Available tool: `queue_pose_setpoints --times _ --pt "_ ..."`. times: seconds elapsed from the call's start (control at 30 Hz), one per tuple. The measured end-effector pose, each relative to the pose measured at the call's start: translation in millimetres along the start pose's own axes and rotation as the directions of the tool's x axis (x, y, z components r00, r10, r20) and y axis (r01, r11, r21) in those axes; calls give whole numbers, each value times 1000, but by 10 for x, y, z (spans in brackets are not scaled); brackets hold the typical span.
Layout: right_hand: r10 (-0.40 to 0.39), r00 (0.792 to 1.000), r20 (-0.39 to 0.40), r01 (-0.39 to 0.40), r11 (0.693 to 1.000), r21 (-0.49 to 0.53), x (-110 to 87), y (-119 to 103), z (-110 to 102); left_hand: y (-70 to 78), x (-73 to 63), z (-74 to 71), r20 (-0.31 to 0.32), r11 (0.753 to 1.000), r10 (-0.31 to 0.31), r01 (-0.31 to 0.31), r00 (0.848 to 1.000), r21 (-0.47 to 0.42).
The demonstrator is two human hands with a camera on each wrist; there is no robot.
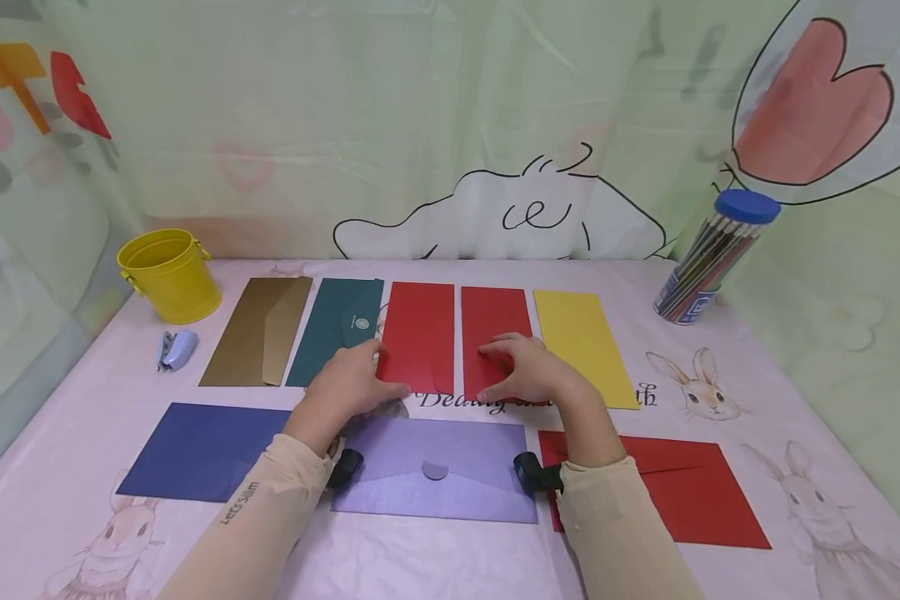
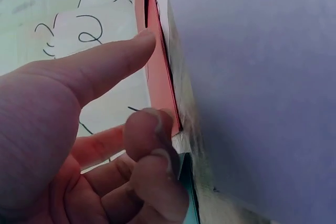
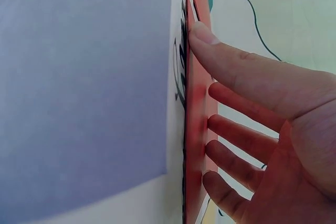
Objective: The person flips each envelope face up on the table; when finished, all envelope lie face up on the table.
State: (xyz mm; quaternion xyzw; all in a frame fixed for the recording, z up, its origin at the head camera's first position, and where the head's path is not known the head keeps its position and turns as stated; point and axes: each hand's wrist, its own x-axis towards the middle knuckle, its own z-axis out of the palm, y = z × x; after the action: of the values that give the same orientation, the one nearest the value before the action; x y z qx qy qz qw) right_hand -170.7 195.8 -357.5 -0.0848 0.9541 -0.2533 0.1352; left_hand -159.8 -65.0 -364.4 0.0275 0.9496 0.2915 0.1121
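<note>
Two red envelopes, a left one (image 1: 422, 333) and a right one (image 1: 493, 312), lie side by side in the back row. My left hand (image 1: 345, 385) is at the left one's left edge, its thumb near the lower corner; whether it presses the paper I cannot tell. The right hand (image 1: 538, 371) rests its thumb and fingertips on the right one. In the right wrist view, that hand's fingers (image 3: 239, 129) are spread against the red paper. Neither hand grips anything. A lavender envelope (image 1: 390, 492) with a round tab lies between the wrists, in front of both hands.
Brown (image 1: 243, 333), dark green (image 1: 333, 312) and yellow (image 1: 581, 342) envelopes share the back row. Blue (image 1: 198, 454) and red (image 1: 708, 496) ones flank the lavender envelope. A yellow bucket (image 1: 168, 279), small lilac stapler (image 1: 175, 350) and blue-lidded pencil jar (image 1: 708, 262) stand farther out.
</note>
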Motion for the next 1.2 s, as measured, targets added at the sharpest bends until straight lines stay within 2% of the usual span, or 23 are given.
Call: queue_pose_setpoints --times 0.17,0.37,0.47,0.63,0.77,0.9,1.03,1.2 --pt "-13 1000 -13 14 999 40 -42 -8 -38 8 11 0 -27 998 55 -55 998 26" --pt "-23 999 -35 26 993 111 -108 -7 -141 84 0 6 -64 988 156 -157 986 -8" --pt "-14 999 -36 18 994 107 -155 19 -206 151 -28 37 -76 971 230 -234 970 -46" --pt "7 1000 -23 -5 997 80 -242 74 -323 277 -89 134 -95 928 354 -362 930 -85" --pt "22 1000 -17 -21 997 70 -310 171 -415 374 -98 214 -69 899 427 -432 902 -76" --pt "45 999 -9 -44 995 87 -372 326 -477 495 -61 287 -22 890 452 -453 892 -48" --pt "64 998 4 -64 994 94 -390 450 -489 639 -19 360 19 886 460 -458 887 -67" --pt "73 997 8 -73 993 94 -386 510 -507 783 4 493 64 891 454 -450 889 -62"
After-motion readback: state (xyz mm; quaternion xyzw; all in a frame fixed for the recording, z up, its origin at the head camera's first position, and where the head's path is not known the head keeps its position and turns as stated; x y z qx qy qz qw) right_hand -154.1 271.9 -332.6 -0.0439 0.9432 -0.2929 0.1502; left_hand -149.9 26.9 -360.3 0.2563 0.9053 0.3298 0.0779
